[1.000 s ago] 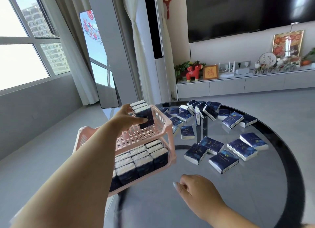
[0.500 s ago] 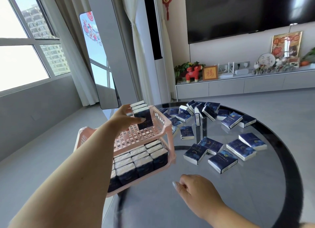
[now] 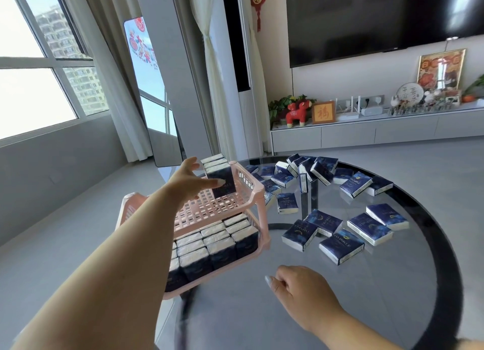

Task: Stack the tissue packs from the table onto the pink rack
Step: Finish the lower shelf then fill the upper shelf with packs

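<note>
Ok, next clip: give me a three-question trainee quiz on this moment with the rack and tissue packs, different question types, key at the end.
1. True or false: the lower tier of the pink plastic two-tier rack is already filled with dark blue tissue packs.
2. Which hand touches the upright row of packs on the rack's upper tier? A) left hand B) right hand C) both
3. Fill in: the right hand hovers over the round ____ table, holding nothing.

Key: 1 true; 2 A; 3 glass. Many loose packs remain on the table.
</note>
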A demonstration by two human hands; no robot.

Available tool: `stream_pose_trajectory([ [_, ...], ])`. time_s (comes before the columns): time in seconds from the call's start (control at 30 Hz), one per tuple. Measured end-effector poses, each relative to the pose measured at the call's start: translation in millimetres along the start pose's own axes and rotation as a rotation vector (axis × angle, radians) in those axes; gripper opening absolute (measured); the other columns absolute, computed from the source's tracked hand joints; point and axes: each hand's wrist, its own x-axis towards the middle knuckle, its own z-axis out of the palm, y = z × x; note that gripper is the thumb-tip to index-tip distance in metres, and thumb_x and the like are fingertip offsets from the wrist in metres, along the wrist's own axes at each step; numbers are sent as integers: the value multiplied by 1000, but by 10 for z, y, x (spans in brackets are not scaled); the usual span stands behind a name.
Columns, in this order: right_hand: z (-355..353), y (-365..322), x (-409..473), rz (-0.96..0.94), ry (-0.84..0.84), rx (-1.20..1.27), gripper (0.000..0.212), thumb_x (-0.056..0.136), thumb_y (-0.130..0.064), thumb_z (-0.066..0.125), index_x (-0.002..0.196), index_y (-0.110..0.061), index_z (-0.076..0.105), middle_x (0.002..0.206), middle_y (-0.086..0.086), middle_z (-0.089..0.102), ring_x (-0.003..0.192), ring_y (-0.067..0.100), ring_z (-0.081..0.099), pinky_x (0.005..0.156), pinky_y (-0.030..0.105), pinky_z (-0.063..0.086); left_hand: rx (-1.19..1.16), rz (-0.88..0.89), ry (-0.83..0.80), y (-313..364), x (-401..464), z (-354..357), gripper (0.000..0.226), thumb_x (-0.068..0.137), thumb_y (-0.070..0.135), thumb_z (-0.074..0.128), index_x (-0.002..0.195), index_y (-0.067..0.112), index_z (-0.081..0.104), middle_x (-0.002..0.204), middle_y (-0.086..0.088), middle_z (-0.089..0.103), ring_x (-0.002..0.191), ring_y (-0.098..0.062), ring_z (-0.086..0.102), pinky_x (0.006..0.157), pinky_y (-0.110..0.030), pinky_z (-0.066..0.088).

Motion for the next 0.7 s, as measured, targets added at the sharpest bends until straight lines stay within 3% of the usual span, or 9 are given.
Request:
stream_pose_trajectory([
  [0.13, -9, -9, 6, 10, 5, -1, 53, 79, -68, 12, 60, -22, 30, 57, -4, 39, 58, 10, 37, 51, 17, 24, -62, 78, 134, 145, -96, -7, 97, 74, 38, 80, 151, 18, 25, 151, -4, 36, 114, -29, 56, 66, -29, 48],
  [0.3, -32, -16, -25, 33, -1, 65, 48, 93, -56, 33, 60, -21, 30, 57, -3, 39, 55, 11, 36, 50, 24, 25, -222, 206, 340, 445, -433, 13, 75, 73, 54, 67, 137, 20, 45, 132, -3, 53, 113, -33, 59, 94, -50, 50],
  [0.43, -111, -39, -23, 143, 32, 244, 38, 93, -45, 47, 66, -20, 42, 60, -4, 42, 58, 11, 39, 54, 26, 30, -267, 307, 310, 557, -866, 201, 47, 85, 39, 64, 127, 20, 51, 121, -4, 60, 91, -23, 60, 74, -38, 50],
  [0.53, -217, 9, 19, 230, 323, 215, 19, 83, -31, 66, 77, -18, 52, 75, -9, 49, 73, 13, 45, 64, 25, 36, -309, 339, 258, 473, -1200, 399, 29, 88, 28, 66, 114, 24, 55, 108, 3, 62, 82, -17, 59, 68, -30, 48],
  [0.63, -323, 235, 91, 364, 581, -42, 32, 66, -19, 79, 87, -11, 56, 86, 5, 57, 83, 28, 52, 71, 35, 43, -320, 312, 191, 239, -1496, 661, 20, 90, 17, 66, 100, 31, 57, 99, 5, 63, 75, -14, 58, 65, -29, 46],
  [0.7, -384, 413, 129, 490, 552, -149, 47, 62, -23, 81, 98, -6, 57, 97, 16, 60, 92, 36, 53, 77, 41, 45, -341, 224, 122, 10, -1678, 872, 22, 89, 12, 66, 97, 30, 57, 94, 5, 62, 69, -10, 56, 61, -28, 45],
])
